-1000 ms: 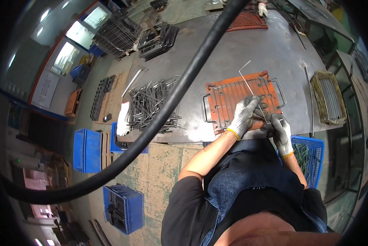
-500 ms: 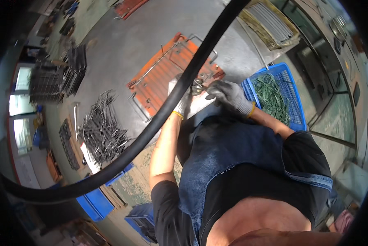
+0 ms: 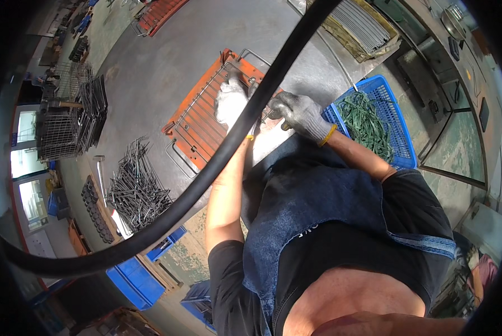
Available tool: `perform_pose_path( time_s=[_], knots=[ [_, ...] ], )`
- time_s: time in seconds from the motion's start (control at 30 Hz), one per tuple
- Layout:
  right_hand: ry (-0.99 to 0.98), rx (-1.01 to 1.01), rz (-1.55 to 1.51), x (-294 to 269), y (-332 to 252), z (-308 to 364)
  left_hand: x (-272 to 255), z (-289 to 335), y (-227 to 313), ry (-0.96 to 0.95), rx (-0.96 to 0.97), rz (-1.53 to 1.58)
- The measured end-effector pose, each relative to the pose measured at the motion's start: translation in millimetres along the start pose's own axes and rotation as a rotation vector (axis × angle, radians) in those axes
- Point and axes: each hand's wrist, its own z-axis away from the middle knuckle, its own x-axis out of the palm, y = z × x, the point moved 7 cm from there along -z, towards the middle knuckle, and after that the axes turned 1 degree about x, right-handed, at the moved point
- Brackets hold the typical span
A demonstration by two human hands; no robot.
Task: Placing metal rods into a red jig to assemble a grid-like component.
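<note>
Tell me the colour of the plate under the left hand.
The plate is orange, best seen in the head view.

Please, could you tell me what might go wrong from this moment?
1. The left hand is over the thin rods on the orange plate; a careless push might shift them.
2. The black hose crosses this view, hiding the left wrist and part of the plate, so a mistake there could be missed.
3. The tangled pile of metal rods lies near the table edge; if bumped, some pieces may fall.
</note>
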Motion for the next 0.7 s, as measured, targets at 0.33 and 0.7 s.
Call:
perform_pose_path(
  time_s=[0.33, 0.7],
  knots=[
    [0.003, -0.313, 0.689, 14, 14, 3, 9, 3, 17, 0.012, 0.351, -0.239],
    [0.196, 0.126, 0.514, -9, 24, -3, 9, 5, 9, 0.108, 0.326, -0.255]
  ],
)
